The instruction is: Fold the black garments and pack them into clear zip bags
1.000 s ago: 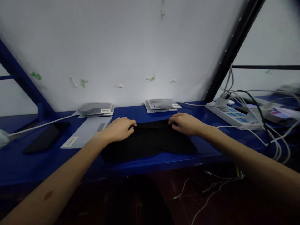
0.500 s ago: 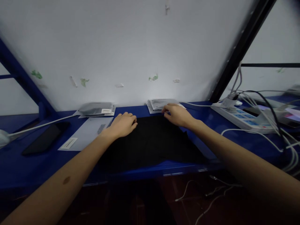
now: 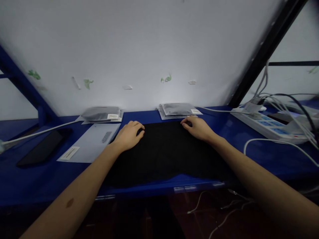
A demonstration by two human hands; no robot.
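Right hand (image 3: 198, 127) has shifted outward and slightly nearer the wearer since half a second ago; against the first frame, the far edge of the black cloth (image 3: 164, 152) has advanced toward the wall and the cloth now lies flatter. Cloth position: on the blue table (image 3: 139, 116), between and below both hands, reaching the near edge. Left hand (image 3: 129, 135) rests at its far-left part, fingers curled, thumb a little apart from the index finger; right hand sits at the far-right corner, thumb and index tips close together. Cannot tell for either whether fabric is pinched or merely pressed. Wide spacing of the hands probably keeps the far edge straight and the fabric taut. Just beyond the right fingers: a grey packet (image 3: 178, 109); beyond the left hand, toward the wall, a similar packet stack (image 3: 102, 114), presumably set back to leave room. Left of the left wrist, a flat labelled envelope (image 3: 92, 139), its near right part passing behind the forearm; farther left, a dark phone-like slab (image 3: 45, 149). Hard to make out: folds or layers within the black, the cloth's near-right corner against shadow and forearm, label print. Power strip (image 3: 269, 124), well right of the right hand, is partly masked by cables.
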